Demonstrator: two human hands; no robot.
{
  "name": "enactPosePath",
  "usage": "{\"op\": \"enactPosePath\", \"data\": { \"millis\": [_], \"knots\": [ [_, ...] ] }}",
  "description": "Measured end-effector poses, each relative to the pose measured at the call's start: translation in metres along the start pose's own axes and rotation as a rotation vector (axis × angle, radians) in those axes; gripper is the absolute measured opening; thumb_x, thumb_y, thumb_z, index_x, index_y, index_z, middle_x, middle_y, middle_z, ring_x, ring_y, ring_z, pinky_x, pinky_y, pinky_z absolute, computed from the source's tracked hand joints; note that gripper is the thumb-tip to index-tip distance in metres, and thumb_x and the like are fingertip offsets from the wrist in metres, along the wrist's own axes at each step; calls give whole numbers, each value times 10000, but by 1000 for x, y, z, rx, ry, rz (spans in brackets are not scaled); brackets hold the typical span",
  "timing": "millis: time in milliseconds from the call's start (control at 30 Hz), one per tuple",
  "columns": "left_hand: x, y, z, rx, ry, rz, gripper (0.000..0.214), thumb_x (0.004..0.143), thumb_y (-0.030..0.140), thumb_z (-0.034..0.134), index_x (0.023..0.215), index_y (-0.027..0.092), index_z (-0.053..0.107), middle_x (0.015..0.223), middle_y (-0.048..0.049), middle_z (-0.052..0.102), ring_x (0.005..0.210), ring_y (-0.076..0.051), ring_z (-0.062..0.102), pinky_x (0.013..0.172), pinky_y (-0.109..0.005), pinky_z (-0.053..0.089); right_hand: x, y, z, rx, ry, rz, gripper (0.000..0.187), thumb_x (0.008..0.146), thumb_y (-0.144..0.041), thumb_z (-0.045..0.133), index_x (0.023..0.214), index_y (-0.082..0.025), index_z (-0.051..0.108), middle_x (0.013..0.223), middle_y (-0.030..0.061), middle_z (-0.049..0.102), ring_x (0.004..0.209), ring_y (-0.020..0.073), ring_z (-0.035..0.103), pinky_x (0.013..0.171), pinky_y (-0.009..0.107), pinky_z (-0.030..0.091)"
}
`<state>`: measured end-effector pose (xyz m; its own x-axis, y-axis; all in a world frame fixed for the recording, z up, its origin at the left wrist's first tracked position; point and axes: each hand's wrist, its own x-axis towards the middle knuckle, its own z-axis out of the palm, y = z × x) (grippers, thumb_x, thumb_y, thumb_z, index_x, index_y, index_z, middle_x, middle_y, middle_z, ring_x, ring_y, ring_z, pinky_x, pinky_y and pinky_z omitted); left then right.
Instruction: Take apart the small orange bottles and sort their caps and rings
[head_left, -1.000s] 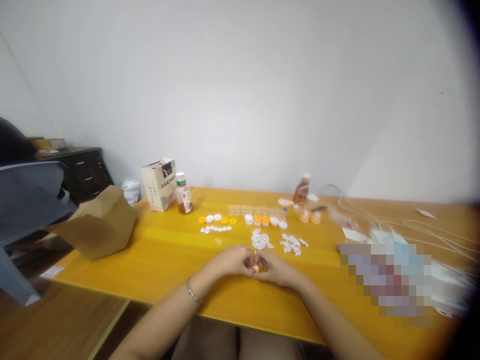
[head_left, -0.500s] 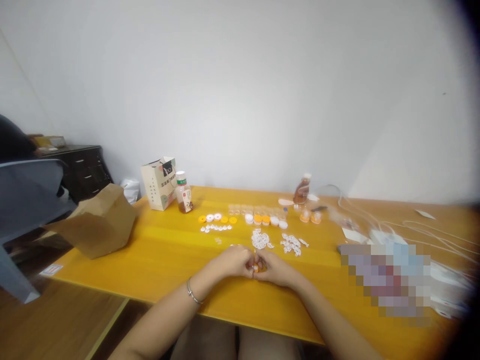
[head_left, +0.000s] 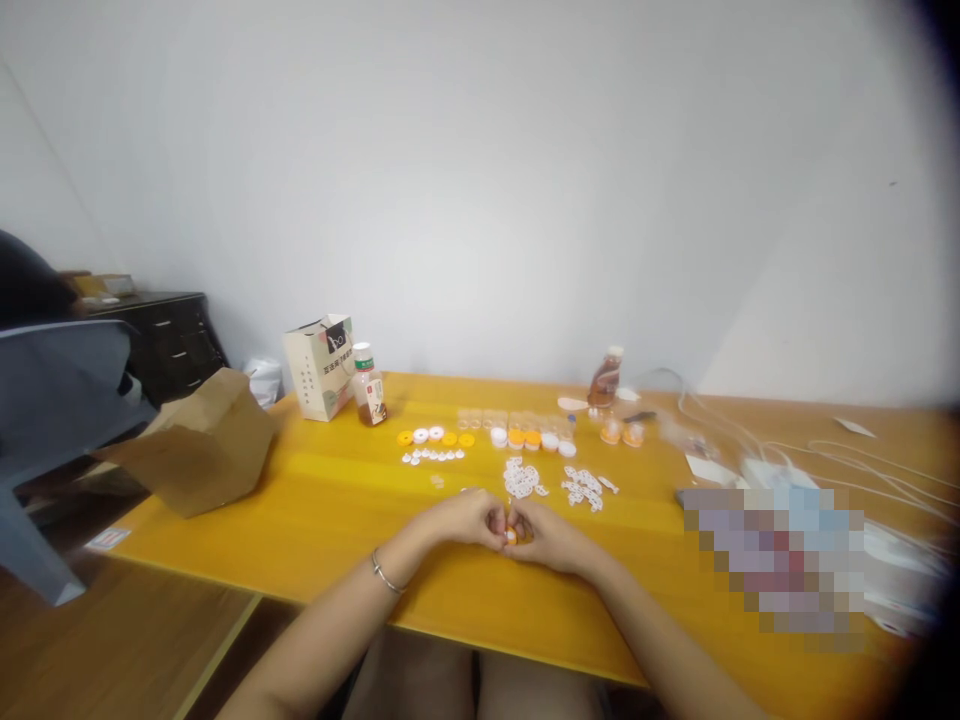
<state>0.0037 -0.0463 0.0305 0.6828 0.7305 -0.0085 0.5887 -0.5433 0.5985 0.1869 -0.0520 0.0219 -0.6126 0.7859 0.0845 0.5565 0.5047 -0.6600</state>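
My left hand point(head_left: 466, 520) and my right hand point(head_left: 549, 537) meet at the middle of the yellow table point(head_left: 337, 500), fingers curled together around a small orange and white piece point(head_left: 512, 536). A bracelet sits on my left wrist. Just beyond my hands lie two heaps of small white parts point(head_left: 521, 480), point(head_left: 583, 488). Further back stands a row of orange and white caps point(head_left: 531, 438), and to its left a row of orange and white rings point(head_left: 435, 437) with tiny white bits below it.
A paper gift bag point(head_left: 319, 367) and a small bottle point(head_left: 368, 387) stand at the back left; a brown paper bag point(head_left: 199, 445) lies at the left edge. Another bottle point(head_left: 604, 378) stands at the back. White cables point(head_left: 787, 450) lie right. A grey chair point(head_left: 52, 400) is left.
My hands have stayed together at the same spot, with only small finger shifts on the orange piece. Nothing else on the table has moved.
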Motion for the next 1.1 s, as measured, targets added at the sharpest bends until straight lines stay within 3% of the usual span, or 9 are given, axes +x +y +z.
{"op": "enactPosePath", "data": {
  "millis": [167, 367, 433, 700, 1100],
  "knots": [
    [-3, 1, -8, -75, 78, 10, 127, 680, 236, 593, 726, 121, 618, 666, 5, 609, 581, -83, 512, 513, -157, 346, -2, -4, -3, -3, -25, 22, 201, 637, -256, 633, 734, -186, 472, 691, -30, 512, 620, 110, 453, 561, 217, 352],
    [-3, -14, -29, -45, 384, -114, 178, 748, 276, 527, 749, 118, 609, 739, -29, 627, 685, -126, 543, 607, -199, 394, -3, -6, -5, -7, -32, 58, 247, 640, -303, 650, 744, -187, 459, 680, -36, 482, 613, 108, 431, 547, 213, 333],
    [-3, -21, -32, -14, 436, -155, 167, 747, 260, 518, 741, 117, 604, 730, -30, 627, 690, -132, 542, 615, -208, 394, -3, -6, -6, -4, -39, 63, 247, 643, -305, 649, 744, -187, 457, 681, -35, 483, 611, 107, 430, 545, 212, 331],
    [-3, -34, -24, 7, 253, -212, 170, 737, 222, 487, 725, 109, 613, 671, -18, 622, 627, -118, 534, 574, -193, 371, -3, -6, -6, -9, -40, 65, 257, 640, -329, 658, 751, -191, 472, 687, -33, 491, 612, 109, 432, 555, 214, 342],
    [-8, -29, -27, 46, 237, -254, 160, 733, 196, 478, 725, 118, 618, 667, -15, 627, 616, -114, 531, 570, -191, 365, -4, -9, -8, 9, -48, 70, 258, 647, -330, 655, 747, -192, 461, 682, -35, 477, 616, 111, 427, 541, 209, 325]
  ]
}}
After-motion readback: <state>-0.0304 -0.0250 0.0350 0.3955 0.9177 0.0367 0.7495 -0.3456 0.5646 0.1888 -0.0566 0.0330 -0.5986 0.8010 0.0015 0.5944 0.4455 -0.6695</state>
